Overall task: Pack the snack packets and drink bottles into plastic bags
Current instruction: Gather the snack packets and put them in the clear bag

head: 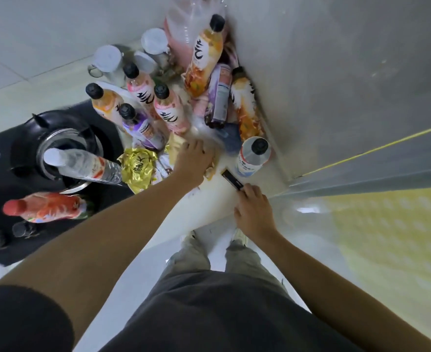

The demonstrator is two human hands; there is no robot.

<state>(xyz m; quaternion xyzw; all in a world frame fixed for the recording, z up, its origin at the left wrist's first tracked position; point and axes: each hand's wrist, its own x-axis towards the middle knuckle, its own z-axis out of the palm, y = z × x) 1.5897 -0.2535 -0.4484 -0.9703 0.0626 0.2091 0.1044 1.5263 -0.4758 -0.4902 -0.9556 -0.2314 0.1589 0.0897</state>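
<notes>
Left hand [192, 158] among snack packets [136, 168], fingers hidden, right hand [255, 207] seemingly pinching black bar [232, 179]

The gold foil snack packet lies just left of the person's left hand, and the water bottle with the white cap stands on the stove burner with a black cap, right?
Not quite. In the head view, the water bottle on the stove burner has a white cap, not black. The gold foil packet does lie just left of the left hand.

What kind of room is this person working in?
Probably a home kitchen. A gas stove burner sits in a black cooktop set into a pale countertop, and lidded jars stand at the back near the wall.
</notes>
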